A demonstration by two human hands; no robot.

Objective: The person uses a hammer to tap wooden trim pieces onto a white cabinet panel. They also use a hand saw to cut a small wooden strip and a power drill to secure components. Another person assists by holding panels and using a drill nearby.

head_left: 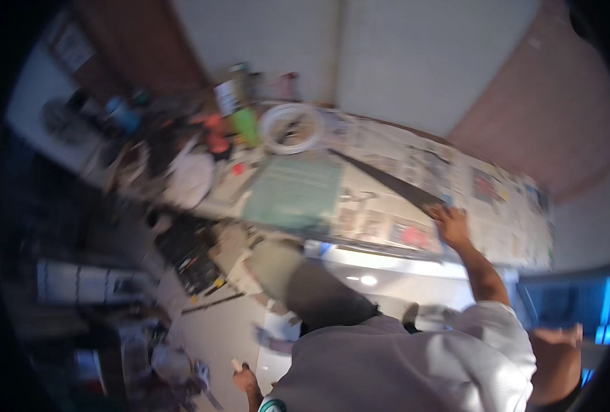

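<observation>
My right hand (450,225) reaches over the newspaper-covered table, its fingers closed round the wide end of a long, dark, tapered blade that looks like a handsaw (387,180). The blade lies slanting over the newspapers (380,223), its narrow end pointing away to the left, near a white round tub (292,129). Motion blur hides the handle's details. Low in the picture, beside my body, my left hand (246,379) is closed on a short, pale, stick-like piece (237,364).
A greenish flat sheet (295,192) lies left of the blade. Blurred clutter, with a green container (245,127) and a white bag-like thing (189,180), fills the table's left end. A black tray of tools (189,255) sits below it. A skin-toned shape (556,357) shows at lower right.
</observation>
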